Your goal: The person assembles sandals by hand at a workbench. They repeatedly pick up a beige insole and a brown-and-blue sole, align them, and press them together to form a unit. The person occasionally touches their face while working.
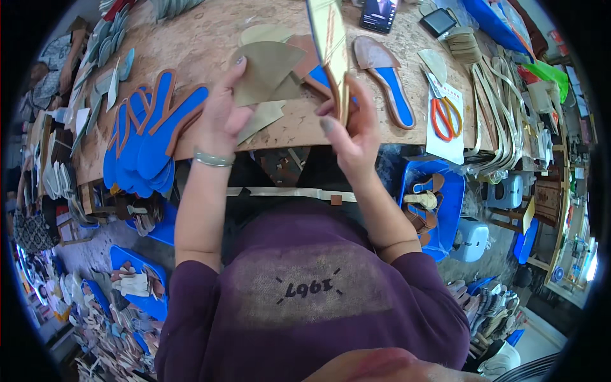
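Observation:
My left hand is closed at the left edge of a fan-shaped olive-tan leather piece, one fingertip lying over its front; the other fingers are partly hidden. In my right hand a sole-shaped insole is held up on its narrow end, its cream face with reddish marks turned toward me, thumb on one side and fingers on the other. Behind it, a brown and blue insole lies partly hidden on the table. Another insole with a brown leather top lies to the right.
Blue insoles with brown rims pile up at the table's left edge. Orange-handled scissors rest on white paper at right, near hanging pale strips. A phone lies at the back. A blue bin with sandal parts stands below right.

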The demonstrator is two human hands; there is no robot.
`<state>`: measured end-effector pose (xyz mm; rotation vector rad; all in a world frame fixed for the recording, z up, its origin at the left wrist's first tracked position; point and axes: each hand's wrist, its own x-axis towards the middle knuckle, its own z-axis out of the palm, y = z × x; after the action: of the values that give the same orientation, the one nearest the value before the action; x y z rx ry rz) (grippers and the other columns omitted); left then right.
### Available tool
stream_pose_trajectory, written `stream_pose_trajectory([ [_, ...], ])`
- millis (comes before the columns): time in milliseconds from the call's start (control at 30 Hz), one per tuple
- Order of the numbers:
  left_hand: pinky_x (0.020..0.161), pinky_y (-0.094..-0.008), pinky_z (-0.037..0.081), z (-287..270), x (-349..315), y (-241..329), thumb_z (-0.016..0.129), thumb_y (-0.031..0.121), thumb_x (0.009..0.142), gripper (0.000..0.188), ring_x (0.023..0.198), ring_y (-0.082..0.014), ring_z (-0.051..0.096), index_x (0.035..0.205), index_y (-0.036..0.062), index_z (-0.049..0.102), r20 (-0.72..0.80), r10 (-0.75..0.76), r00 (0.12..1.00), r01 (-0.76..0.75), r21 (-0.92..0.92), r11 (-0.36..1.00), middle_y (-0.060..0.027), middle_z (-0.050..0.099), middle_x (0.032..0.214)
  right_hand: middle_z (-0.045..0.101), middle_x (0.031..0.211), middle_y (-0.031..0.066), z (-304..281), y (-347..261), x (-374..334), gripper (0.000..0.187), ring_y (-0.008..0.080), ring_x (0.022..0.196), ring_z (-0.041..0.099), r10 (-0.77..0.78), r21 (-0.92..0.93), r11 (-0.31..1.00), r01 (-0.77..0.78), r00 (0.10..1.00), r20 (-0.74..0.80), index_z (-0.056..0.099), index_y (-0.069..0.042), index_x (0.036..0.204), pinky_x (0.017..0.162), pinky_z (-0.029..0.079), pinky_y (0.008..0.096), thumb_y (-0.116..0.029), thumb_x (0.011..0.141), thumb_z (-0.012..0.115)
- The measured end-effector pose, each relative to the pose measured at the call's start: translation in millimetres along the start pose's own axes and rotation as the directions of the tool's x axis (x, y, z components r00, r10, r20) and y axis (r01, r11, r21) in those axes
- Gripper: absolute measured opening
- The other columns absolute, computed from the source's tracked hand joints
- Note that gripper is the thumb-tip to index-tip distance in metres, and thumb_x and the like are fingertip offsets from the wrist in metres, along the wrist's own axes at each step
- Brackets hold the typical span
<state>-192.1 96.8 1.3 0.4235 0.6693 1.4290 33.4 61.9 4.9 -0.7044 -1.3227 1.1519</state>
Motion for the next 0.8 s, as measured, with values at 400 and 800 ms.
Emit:
stream_pose_trajectory([
  [400,0.1,-0.049,0.049,2.6,-36.8,3.0,0.032,0.035,0.104,0.049,0.12,-0.0305,0.057,0.137,-0.0001,0.043,0.097,-0.172,0.98,0.159,0.127,0.979,-0.0179,0.054,0.133,0.055,0.107,0.0128,-13.3,2.7,-27.4,0.059,0.0252,0.1,0.055,-0.265,-0.656,0.689,0.308,0.95,0.168,0.059,-0.001,0.123,0.089,0.045,0.0352,-0.006,0.068,0.082],
  [800,0.103,-0.0503,0.045,-16.7,-25.8,-1.6,0.033,0.034,0.105,0.048,0.125,-0.031,0.051,0.137,0.0,0.041,0.439,-0.162,0.884,0.323,-0.322,0.89,-0.0177,0.05,0.136,0.055,0.102,0.0141,-0.6,27.5,-31.8,0.059,0.0256,0.086,0.061,-0.27,-0.693,0.63,0.351,0.935,0.229,0.063,-0.006,0.12,0.071,0.054,0.0343,-0.009,0.064,0.084],
])
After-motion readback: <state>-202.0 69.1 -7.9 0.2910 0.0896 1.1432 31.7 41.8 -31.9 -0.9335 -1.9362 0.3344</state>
